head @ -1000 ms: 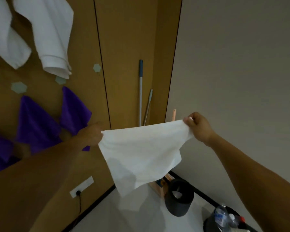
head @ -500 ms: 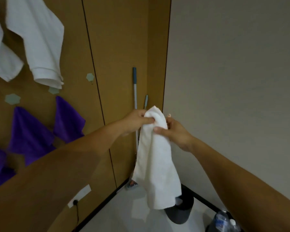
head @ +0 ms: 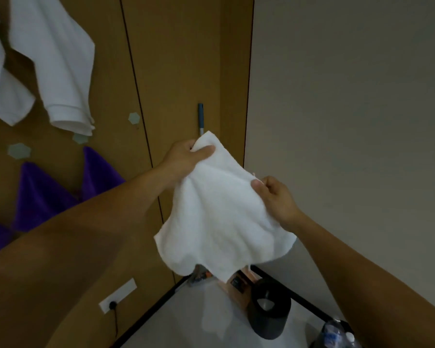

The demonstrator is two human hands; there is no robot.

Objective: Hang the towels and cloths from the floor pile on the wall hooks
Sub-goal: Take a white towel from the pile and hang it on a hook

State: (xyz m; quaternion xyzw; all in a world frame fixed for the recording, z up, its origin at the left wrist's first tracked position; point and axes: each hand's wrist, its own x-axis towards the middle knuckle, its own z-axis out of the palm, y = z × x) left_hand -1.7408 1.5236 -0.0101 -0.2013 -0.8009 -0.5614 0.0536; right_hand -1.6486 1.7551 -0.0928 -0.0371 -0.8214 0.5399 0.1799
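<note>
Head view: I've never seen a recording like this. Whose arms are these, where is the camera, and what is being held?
There is no machine here. A person wears one camera on the head, looking forward and down, so the two arms are that person's own. The left hand grips the top corner of a white cloth, and the right hand pinches its right edge, so it hangs spread between them. On the wooden wall to the left, white towels and purple cloths already hang, and a hexagonal hook is bare. On the floor below stand a black bin and a water bottle.
</note>
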